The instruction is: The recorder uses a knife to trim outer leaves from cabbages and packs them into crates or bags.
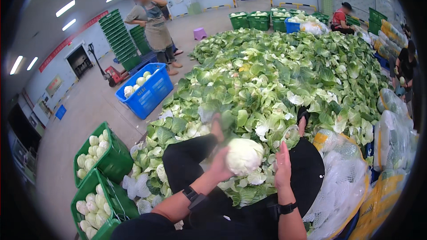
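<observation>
Pale green cabbage (243, 155): a trimmed head at the picture's centre, above the person's lap.
Left hand (219, 162): at the cabbage's 9 o'clock, fingers cupped against its side, gripping it.
Right hand (282, 169): at its 3 o'clock, just beside it, fingers straight, released.
Leaf pile (284, 71): at 12 o'clock.
Green crates (100, 173): at 9 o'clock, holding cabbages.

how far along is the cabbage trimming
Done: two green crates at the left hold pale trimmed heads, and a big heap of stripped leaves covers the floor ahead. In hand: the left hand holds a cabbage, the right hand beside it. Left: netted sacks of cabbages wait at the right.
</observation>
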Action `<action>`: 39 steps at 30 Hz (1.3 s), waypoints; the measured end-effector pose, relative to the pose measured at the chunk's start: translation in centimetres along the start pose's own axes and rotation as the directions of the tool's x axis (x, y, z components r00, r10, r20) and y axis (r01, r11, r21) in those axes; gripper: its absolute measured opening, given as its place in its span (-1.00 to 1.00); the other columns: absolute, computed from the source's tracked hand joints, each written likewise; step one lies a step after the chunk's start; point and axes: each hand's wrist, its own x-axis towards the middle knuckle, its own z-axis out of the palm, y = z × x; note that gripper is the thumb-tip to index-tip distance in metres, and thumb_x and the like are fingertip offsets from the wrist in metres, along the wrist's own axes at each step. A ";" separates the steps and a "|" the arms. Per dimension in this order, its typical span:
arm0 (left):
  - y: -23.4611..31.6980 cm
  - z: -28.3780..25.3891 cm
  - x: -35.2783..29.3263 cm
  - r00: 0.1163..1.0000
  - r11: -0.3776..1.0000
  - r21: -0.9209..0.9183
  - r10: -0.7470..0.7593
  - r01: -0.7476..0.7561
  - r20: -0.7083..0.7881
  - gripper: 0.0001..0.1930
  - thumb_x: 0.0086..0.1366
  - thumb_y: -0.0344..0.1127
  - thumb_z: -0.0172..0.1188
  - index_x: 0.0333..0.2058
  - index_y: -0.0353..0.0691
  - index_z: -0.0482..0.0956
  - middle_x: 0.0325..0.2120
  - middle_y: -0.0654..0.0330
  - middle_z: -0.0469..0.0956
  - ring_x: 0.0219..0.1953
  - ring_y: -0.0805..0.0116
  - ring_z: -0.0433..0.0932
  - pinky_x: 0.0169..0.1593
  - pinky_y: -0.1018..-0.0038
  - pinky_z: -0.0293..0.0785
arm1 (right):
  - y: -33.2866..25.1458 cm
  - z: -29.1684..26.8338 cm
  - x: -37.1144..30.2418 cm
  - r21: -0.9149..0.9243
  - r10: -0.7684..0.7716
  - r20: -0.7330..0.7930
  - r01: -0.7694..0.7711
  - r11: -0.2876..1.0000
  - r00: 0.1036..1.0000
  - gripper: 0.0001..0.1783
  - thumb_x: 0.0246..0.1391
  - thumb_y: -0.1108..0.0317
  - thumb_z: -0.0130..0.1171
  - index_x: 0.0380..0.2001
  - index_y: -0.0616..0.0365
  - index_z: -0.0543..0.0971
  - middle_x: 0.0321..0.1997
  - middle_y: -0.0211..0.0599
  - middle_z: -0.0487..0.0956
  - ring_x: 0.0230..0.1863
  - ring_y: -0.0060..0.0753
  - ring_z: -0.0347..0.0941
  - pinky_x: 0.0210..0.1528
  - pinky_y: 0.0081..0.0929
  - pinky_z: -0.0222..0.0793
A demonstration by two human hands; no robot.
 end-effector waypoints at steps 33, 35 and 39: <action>-4.5 -1.2 2.9 0.975 0.849 0.517 0.194 -0.109 -0.113 -0.81 0.45 -0.28 0.12 -0.27 -0.32 0.50 -0.42 0.20 0.50 -0.38 0.40 0.50 -0.21 0.44 0.48 | 8.9 -4.3 -0.4 0.852 0.359 0.009 -0.195 0.486 0.933 -0.31 0.27 -0.27 -0.16 0.23 -0.05 0.49 0.23 -0.27 0.54 0.24 -0.04 0.44 0.30 0.07 0.32; -0.9 0.8 2.1 0.941 0.619 0.743 0.335 -0.254 0.042 -0.83 0.41 -0.30 0.18 -0.17 -0.30 0.53 -0.34 0.19 0.53 -0.30 0.37 0.54 -0.13 0.44 0.51 | 9.0 -2.9 0.2 0.863 0.347 0.017 -0.189 0.468 0.938 -0.31 0.27 -0.27 -0.17 0.23 -0.06 0.48 0.24 -0.29 0.53 0.25 -0.04 0.44 0.31 0.06 0.32; 5.3 3.4 -1.5 0.954 0.310 0.941 0.298 -0.133 0.037 -0.65 0.29 -0.27 0.33 0.04 -0.19 0.61 -0.12 0.18 0.67 -0.12 0.33 0.65 -0.01 0.40 0.55 | 8.7 -0.2 0.5 0.893 0.341 0.060 -0.203 0.401 0.938 -0.31 0.22 -0.28 -0.12 0.24 -0.12 0.49 0.24 -0.35 0.53 0.25 -0.07 0.44 0.28 0.05 0.35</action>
